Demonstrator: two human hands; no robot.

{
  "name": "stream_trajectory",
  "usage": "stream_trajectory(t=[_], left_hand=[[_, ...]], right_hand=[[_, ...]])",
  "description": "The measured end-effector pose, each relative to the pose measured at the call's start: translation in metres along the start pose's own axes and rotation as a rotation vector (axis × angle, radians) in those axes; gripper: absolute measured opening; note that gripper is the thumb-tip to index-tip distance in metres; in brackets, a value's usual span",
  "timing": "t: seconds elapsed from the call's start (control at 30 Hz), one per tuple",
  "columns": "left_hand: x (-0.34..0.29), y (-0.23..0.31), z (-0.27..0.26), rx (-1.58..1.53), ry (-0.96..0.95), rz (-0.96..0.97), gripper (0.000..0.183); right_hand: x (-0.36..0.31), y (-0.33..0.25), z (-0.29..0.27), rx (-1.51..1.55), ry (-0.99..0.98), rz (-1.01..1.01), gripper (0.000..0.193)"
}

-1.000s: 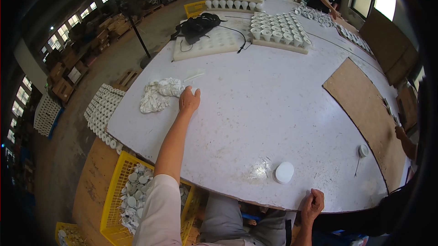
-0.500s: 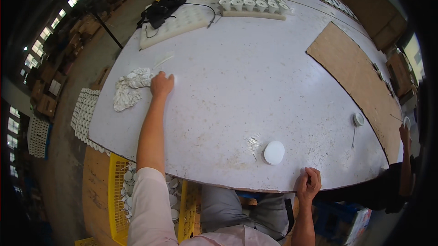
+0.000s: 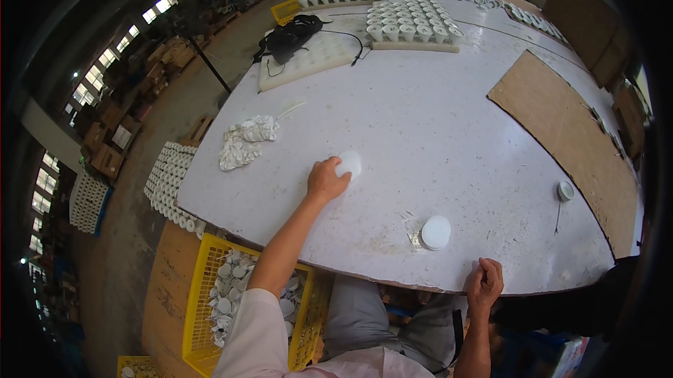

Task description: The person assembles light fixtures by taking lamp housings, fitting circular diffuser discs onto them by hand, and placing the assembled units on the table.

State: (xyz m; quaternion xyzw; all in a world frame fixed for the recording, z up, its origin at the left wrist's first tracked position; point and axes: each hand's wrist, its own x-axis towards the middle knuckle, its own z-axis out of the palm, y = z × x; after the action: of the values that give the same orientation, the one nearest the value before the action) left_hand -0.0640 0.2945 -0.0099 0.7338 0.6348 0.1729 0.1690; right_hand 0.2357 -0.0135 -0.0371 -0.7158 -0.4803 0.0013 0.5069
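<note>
Over the middle of the table, my left hand [image 3: 327,180] grips the edge of a round white disc [image 3: 350,163], its fingers closed on the near left side. My right hand [image 3: 486,281] rests at the table's front edge, loosely curled, with nothing visible in it. A second round white disc [image 3: 435,231] lies just beyond my right hand, apart from it, with pale scraps [image 3: 413,240] along its left side. To the left of my left hand lies a crumpled white cloth [image 3: 247,141].
Trays of white cups [image 3: 412,22] and a black cloth bundle [image 3: 291,36] stand at the far side. Cardboard [image 3: 561,139] covers the right side, near a small round piece with a stick [image 3: 565,191]. A yellow crate [image 3: 198,301] of white pieces sits below the front edge, at left.
My left hand has come away from the crumpled cloth, moving right and nearer, and the disc in it now shows. My right hand stays at the table edge. The whole view has shifted somewhat.
</note>
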Motion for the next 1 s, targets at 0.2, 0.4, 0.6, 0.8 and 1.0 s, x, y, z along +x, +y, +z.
stream_trajectory(t=[0.2, 0.4, 0.6, 0.8, 1.0], left_hand=[[-0.043, 0.015, 0.016, 0.001, -0.003, 0.154, 0.046], [-0.056, 0.026, 0.02, -0.163, 0.031, 0.094, 0.05], [-0.053, 0.014, 0.032, -0.167, 0.162, 0.197, 0.044], [-0.004, -0.011, 0.05, -0.269, 0.31, 0.313, 0.039], [0.036, -0.005, 0.04, -0.104, -0.014, 0.272, 0.06]], right_hand=[[-0.001, 0.002, 0.0, 0.036, -0.008, -0.059, 0.015], [-0.001, -0.005, -0.005, 0.054, -0.03, -0.029, 0.015], [-0.001, 0.0, -0.007, 0.042, -0.018, -0.08, 0.016], [0.024, 0.021, -0.023, 0.194, 0.049, 0.208, 0.018], [0.129, 0.123, -0.088, -0.469, 0.26, 0.142, 0.025]])
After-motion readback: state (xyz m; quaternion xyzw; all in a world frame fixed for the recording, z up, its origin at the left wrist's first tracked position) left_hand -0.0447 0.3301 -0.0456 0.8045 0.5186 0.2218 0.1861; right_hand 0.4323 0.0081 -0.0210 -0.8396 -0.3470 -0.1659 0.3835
